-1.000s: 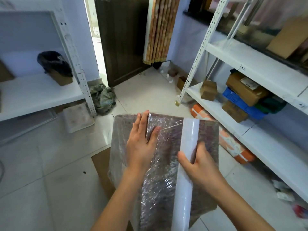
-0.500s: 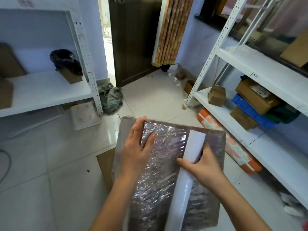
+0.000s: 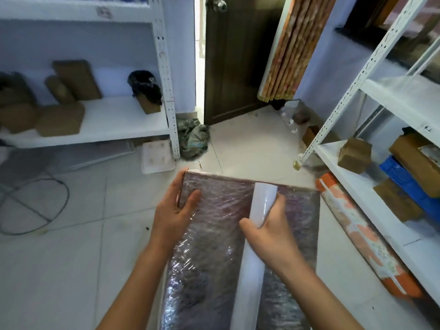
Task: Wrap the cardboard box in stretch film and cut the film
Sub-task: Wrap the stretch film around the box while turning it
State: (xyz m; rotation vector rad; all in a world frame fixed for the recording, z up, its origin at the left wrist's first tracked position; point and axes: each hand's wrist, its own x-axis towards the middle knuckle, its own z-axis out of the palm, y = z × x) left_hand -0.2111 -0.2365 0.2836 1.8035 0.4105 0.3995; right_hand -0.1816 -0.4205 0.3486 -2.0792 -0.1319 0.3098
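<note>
The big brown cardboard box (image 3: 214,234), already covered in shiny see-through film, sits low in front of the person, above the pale tiled floor (image 3: 59,270). To wrap well, I think the long white roll of stretch film (image 3: 256,234) should stay tight against the box while the film is pulled flat. The left hand (image 3: 175,208) grips the box's far left corner, thumb on top. The right hand (image 3: 271,229) curls its fingers (image 3: 278,201) round the roll.

Two bare, sleeveless forearms (image 3: 133,282)
</note>
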